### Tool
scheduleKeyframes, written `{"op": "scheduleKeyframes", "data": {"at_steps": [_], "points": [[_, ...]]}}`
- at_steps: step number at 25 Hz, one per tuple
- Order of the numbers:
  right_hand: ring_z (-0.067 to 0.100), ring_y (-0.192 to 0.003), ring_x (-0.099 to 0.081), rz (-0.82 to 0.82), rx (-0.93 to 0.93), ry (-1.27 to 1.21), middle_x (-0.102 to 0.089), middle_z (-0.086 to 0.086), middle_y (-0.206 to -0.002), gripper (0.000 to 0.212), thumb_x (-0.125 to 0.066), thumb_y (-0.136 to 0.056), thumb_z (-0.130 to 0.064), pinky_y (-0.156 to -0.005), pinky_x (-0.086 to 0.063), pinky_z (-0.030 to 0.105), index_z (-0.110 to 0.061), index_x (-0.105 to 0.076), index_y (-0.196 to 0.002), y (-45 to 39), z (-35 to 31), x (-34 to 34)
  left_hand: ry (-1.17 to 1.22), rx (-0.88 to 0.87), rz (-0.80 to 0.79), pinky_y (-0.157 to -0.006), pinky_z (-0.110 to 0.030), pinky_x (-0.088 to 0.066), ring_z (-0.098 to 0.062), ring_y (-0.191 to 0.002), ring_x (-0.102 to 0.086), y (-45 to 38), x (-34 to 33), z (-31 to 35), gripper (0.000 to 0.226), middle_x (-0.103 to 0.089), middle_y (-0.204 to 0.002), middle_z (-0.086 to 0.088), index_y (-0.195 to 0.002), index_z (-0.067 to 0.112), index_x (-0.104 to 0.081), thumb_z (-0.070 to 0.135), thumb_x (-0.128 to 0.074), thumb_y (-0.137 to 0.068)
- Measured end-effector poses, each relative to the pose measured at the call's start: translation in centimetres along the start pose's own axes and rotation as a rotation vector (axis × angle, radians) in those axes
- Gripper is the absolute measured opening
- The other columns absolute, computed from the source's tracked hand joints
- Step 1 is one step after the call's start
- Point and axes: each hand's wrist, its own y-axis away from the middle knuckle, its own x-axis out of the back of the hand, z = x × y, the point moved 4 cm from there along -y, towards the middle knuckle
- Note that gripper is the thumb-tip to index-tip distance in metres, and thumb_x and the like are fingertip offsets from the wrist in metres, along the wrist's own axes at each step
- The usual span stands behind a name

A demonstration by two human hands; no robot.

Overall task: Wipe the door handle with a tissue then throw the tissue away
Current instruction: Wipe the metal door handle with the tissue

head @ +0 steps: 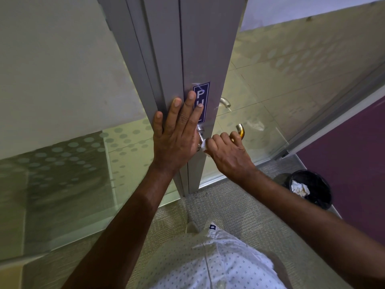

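Left hand: open, fingers spread, palm flat against grey door frame, fingertips overlapping blue PULL sticker. Door handle: metal lever, long axis roughly horizontal, running from frame beside left hand rightward, curved end projecting past right hand. Right hand: fist closed round handle with white tissue bunched at knuckles. Black bin: on floor, right of right forearm.
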Motion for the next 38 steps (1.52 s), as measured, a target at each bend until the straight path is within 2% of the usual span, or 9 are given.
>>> {"op": "scheduleKeyframes", "data": {"at_steps": [6, 12, 15, 21, 24, 28, 30, 35, 38], "points": [[0.025, -0.053, -0.056, -0.043, 0.148, -0.035, -0.062, 0.005, -0.06, 0.051, -0.031, -0.112, -0.049, -0.079, -0.038, 0.042, -0.015, -0.053, -0.08, -2.8, 1.0, 1.3, -0.012, -0.015, -0.006, -0.126, -0.048, 0.019, -0.025, -0.158, 0.022, -0.1, 0.1, 0.0, 0.059, 0.021, -0.171, -0.003, -0.161, 0.019, -0.028, 0.037, -0.041, -0.107], [0.028, -0.08, -0.057, 0.061, 0.119, -0.016, -0.061, 0.007, -0.088, 0.03, -0.041, -0.111, -0.036, -0.088, -0.038, 0.046, -0.013, -0.058, -0.103, -0.2, 1.7, 0.5, -0.008, -0.004, -0.005, -0.126, -0.048, 0.019, -0.025, -0.158, 0.022, 0.0, -0.1, 0.0, 0.064, 0.021, -0.171, -0.004, -0.16, 0.019, -0.029, 0.038, -0.052, -0.104], [0.029, -0.081, -0.054, 0.106, 0.182, -0.013, -0.055, 0.008, -0.09, 0.016, -0.048, -0.109, -0.024, -0.087, -0.037, 0.046, -0.01, -0.056, -0.108, 0.5, 2.4, 0.4, -0.017, -0.006, -0.007, -0.126, -0.048, 0.019, -0.026, -0.158, 0.023, 0.0, -0.1, 0.0, 0.062, 0.021, -0.171, -0.004, -0.16, 0.019, -0.029, 0.038, -0.049, -0.104], [0.026, -0.053, -0.057, -0.084, 0.342, 0.013, -0.066, 0.007, -0.065, 0.052, -0.03, -0.109, -0.054, -0.077, -0.035, 0.041, -0.015, -0.054, -0.086, -2.6, 2.5, 0.6, -0.068, 0.004, -0.016, -0.126, -0.05, 0.019, -0.026, -0.158, 0.021, 0.0, -0.2, 0.2, 0.057, 0.019, -0.171, -0.003, -0.16, 0.02, -0.029, 0.036, -0.041, -0.107], [0.027, -0.06, -0.059, -0.004, 0.317, -0.014, -0.065, 0.007, -0.07, 0.043, -0.037, -0.11, -0.048, -0.078, -0.038, 0.042, -0.014, -0.054, -0.09, -2.1, 3.0, 0.8, -0.104, 0.004, -0.02, -0.125, -0.05, 0.021, -0.026, -0.158, 0.023, 0.0, -0.2, 0.2, 0.056, 0.019, -0.171, -0.003, -0.16, 0.021, -0.029, 0.036, -0.038, -0.107], [0.031, -0.079, -0.059, 0.057, 0.328, -0.001, -0.061, 0.011, -0.092, 0.01, -0.049, -0.105, -0.017, -0.086, -0.035, 0.044, -0.011, -0.056, -0.109, -0.2, 3.9, 0.1, -0.133, 0.012, -0.017, -0.125, -0.05, 0.021, -0.026, -0.158, 0.024, 0.0, -0.2, 0.3, 0.062, 0.02, -0.171, -0.003, -0.161, 0.021, -0.026, 0.035, -0.046, -0.104], [0.03, -0.076, -0.059, 0.038, 0.357, 0.0, -0.061, 0.01, -0.089, 0.008, -0.049, -0.105, -0.016, -0.085, -0.033, 0.043, -0.011, -0.055, -0.107, -0.5, 4.1, -0.1, -0.142, 0.016, -0.014, -0.126, -0.05, 0.02, -0.026, -0.158, 0.023, 0.0, -0.2, 0.3, 0.06, 0.019, -0.172, -0.002, -0.16, 0.021, -0.027, 0.035, -0.045, -0.105], [0.026, -0.052, -0.055, -0.156, 0.458, 0.03, -0.065, 0.007, -0.067, 0.056, -0.017, -0.109, -0.055, -0.078, -0.034, 0.041, -0.013, -0.051, -0.095, -2.9, 3.9, 0.3, -0.15, 0.024, -0.015, -0.126, -0.05, 0.02, -0.026, -0.158, 0.022, 0.2, -0.3, 0.4, 0.065, 0.017, -0.172, -0.001, -0.159, 0.022, -0.029, 0.033, -0.056, -0.101], [0.027, -0.053, -0.054, -0.12, 0.473, 0.028, -0.063, 0.007, -0.068, 0.051, -0.021, -0.111, -0.051, -0.078, -0.035, 0.042, -0.013, -0.051, -0.096, -2.6, 4.2, 0.4, -0.159, 0.021, -0.01, -0.126, -0.05, 0.019, -0.026, -0.158, 0.021, 0.1, -0.3, 0.4, 0.067, 0.016, -0.173, -0.001, -0.159, 0.023, -0.029, 0.032, -0.058, -0.1]]}}
